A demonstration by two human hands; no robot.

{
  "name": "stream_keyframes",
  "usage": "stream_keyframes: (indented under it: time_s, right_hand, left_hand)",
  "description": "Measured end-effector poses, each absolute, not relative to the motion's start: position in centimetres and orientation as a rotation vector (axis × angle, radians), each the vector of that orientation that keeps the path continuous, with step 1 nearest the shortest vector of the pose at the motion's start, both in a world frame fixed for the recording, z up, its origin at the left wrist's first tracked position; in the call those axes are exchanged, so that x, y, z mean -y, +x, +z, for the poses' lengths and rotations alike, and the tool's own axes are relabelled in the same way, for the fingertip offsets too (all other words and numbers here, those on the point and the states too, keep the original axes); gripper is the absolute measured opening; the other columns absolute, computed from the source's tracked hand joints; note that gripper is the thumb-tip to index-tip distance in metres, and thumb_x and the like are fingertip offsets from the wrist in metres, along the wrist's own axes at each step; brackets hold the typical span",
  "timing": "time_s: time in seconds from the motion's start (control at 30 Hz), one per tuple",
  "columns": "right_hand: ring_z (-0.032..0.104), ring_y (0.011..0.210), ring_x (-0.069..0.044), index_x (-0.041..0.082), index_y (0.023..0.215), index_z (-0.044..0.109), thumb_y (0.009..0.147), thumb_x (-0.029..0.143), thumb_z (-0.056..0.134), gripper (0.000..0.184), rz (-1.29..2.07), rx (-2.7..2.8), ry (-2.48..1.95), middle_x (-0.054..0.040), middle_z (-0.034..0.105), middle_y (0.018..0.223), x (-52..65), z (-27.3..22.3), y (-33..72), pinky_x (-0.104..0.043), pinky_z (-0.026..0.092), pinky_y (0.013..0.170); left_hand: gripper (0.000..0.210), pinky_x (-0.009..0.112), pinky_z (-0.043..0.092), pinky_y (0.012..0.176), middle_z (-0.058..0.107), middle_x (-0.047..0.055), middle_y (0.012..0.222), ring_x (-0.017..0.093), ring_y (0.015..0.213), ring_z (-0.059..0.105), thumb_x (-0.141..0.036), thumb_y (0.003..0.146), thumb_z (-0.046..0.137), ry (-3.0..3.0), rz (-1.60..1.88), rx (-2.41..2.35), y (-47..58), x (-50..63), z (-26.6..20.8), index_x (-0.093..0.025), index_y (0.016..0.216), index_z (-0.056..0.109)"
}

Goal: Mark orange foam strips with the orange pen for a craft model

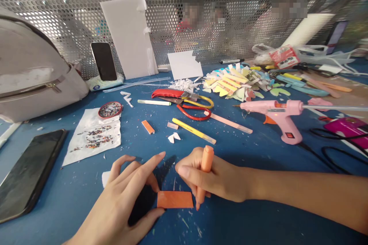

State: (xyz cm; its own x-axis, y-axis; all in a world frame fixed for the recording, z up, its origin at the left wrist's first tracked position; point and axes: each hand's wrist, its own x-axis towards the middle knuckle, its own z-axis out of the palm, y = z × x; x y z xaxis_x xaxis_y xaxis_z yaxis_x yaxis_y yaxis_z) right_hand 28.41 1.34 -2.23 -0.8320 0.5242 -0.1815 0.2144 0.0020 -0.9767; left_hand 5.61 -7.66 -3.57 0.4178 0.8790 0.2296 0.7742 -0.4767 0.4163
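My right hand (221,178) grips an orange marker (207,159), its tip pointing down at the right end of a small orange rectangular piece (175,199). That piece lies flat on the blue table. At its left end, the thumb and one finger of my left hand (123,195) hold it by the edges, with the other fingers raised and spread. Beyond my hands lie a yellow marker (194,131), a smaller orange piece (148,127) and a white paper scrap (174,137). A thin gap shows between the marker tip and the piece's edge.
Red-handled scissors (195,111) and a box cutter (168,93) lie farther back. To the right is a pink glue gun (276,113) with a cable. Paper scraps (235,82) are heaped behind. A phone (31,172) and backpack (37,72) stand left; a perforated metal screen closes the back.
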Motion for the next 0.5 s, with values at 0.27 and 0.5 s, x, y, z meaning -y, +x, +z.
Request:
stream_keyframes:
  time_s: [0.27, 0.5]
  right_hand:
    - [0.050, 0.048, -0.011, 0.019, 0.056, 0.048, 0.099, 0.056, 0.048, 0.057, 1.887, 2.039, -0.762, -0.0013, 0.056, 0.050, -1.31, -2.29, 28.50, -0.023, 0.038, 0.048]
    - [0.047, 0.046, -0.010, 0.017, 0.058, 0.053, 0.103, 0.060, 0.046, 0.062, 1.845, 1.791, -0.672, 0.0001, 0.054, 0.052, -1.59, -2.92, 28.78, -0.022, 0.036, 0.045]
  left_hand:
    - [0.055, 0.032, 0.022, 0.111, 0.067, -0.008, 0.094, 0.014, 0.098, 0.062, -0.022, 0.105, 0.041, 2.408, 0.622, -1.419, 5.71, 7.62, -3.30, -0.029, 0.155, 0.022]
    - [0.056, 0.027, 0.012, 0.117, 0.066, -0.010, 0.094, 0.010, 0.094, 0.062, -0.022, 0.104, 0.043, 2.400, 0.675, -1.367, 5.45, 7.54, -3.62, -0.028, 0.156, 0.022]
